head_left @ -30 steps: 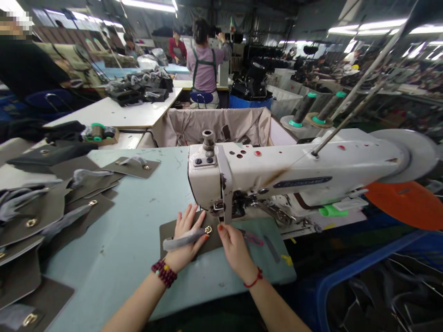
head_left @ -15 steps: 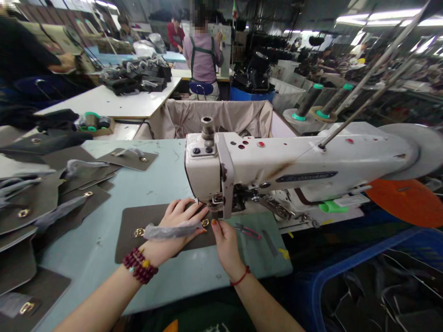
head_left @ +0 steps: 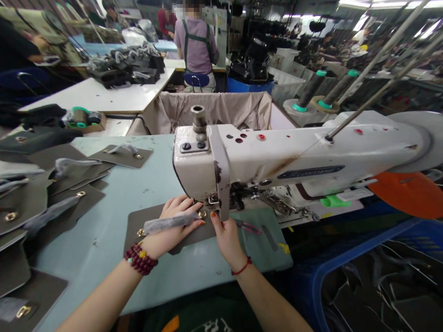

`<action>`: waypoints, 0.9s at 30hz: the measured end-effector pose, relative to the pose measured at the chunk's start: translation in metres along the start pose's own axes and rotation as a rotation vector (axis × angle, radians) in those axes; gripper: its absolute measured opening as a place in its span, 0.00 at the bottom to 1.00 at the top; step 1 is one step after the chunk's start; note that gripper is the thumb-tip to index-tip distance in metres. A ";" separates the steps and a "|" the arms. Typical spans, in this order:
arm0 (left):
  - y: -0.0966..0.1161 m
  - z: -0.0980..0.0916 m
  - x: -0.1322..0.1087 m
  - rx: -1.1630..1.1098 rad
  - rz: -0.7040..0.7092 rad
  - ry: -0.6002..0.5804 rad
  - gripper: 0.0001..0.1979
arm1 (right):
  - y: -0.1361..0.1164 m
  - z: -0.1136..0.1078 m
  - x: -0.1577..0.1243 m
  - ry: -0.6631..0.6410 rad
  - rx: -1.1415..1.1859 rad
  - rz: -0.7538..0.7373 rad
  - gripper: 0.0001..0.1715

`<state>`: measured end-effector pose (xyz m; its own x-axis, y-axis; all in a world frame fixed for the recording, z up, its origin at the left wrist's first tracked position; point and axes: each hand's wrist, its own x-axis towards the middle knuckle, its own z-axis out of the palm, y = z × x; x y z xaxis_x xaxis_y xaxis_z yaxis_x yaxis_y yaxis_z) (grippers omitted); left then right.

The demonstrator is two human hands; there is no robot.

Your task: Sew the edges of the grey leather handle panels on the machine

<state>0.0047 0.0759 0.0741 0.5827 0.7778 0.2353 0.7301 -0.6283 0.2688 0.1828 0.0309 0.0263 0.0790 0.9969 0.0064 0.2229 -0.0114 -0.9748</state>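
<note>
A dark grey bag panel (head_left: 136,218) lies on the light blue table under the head of the white sewing machine (head_left: 195,170). It bears a plastic-wrapped handle (head_left: 162,224) with gold fittings at both ends. My left hand (head_left: 175,221) passes beneath that handle, palm down, fingers stretched flat over the panel beside the machine's foot. At the panel's right end, my right hand (head_left: 224,235) is closed on the edge, thumb on top; its other fingers are mostly hidden. The needle and stitch line are hidden behind the machine head and fingers.
Pink-handled thread snips (head_left: 248,227) lie right of my right hand. Several similar panels with handles (head_left: 78,170) are piled on the left. A blue crate (head_left: 320,276) of panels stands at lower right. Behind the machine is a cloth-lined bin (head_left: 214,106); co-workers sit farther back.
The panel has shifted right and turned slightly, its right end swinging away from me. Both hands have stayed on it. The whole view has moved a little.
</note>
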 end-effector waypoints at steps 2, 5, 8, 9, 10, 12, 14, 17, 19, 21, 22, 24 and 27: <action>-0.001 0.002 0.000 -0.003 -0.009 0.022 0.17 | 0.001 0.000 0.000 0.000 0.003 0.000 0.26; -0.002 0.003 0.000 -0.008 -0.012 0.036 0.18 | 0.001 0.001 0.001 -0.004 0.003 0.002 0.26; -0.003 0.003 0.001 0.000 -0.009 0.037 0.18 | 0.001 0.001 0.001 -0.010 0.033 0.021 0.27; -0.004 0.003 0.001 0.003 -0.008 0.037 0.18 | 0.001 0.001 0.001 -0.016 0.054 0.038 0.28; -0.004 0.003 0.002 0.004 -0.007 0.035 0.18 | 0.003 0.001 0.000 -0.023 0.082 0.064 0.28; -0.005 0.001 0.003 0.003 -0.006 0.021 0.18 | 0.006 -0.001 -0.004 -0.054 0.173 0.138 0.28; -0.005 0.001 0.003 -0.005 -0.009 -0.005 0.17 | 0.012 -0.003 -0.009 -0.102 0.319 0.233 0.28; -0.007 0.001 0.003 -0.031 -0.017 -0.025 0.17 | 0.019 -0.009 -0.017 -0.158 0.556 0.362 0.29; -0.008 0.002 0.002 -0.046 -0.026 -0.007 0.19 | 0.022 -0.013 -0.020 -0.174 0.634 0.402 0.30; -0.010 0.004 0.002 -0.058 -0.035 0.015 0.19 | 0.022 -0.017 -0.022 -0.183 0.638 0.392 0.30; -0.011 0.004 0.001 -0.064 -0.038 0.022 0.20 | 0.022 -0.018 -0.022 -0.189 0.624 0.374 0.30; -0.011 0.005 0.001 -0.077 -0.044 0.018 0.20 | 0.021 -0.019 -0.022 -0.197 0.579 0.320 0.29; -0.011 0.005 0.002 -0.105 -0.063 -0.017 0.19 | 0.018 -0.019 -0.021 -0.206 0.485 0.232 0.25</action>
<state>-0.0005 0.0849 0.0669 0.5437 0.8153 0.1994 0.7246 -0.5758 0.3787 0.2040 0.0085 0.0126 -0.1286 0.9678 -0.2165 -0.2531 -0.2432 -0.9364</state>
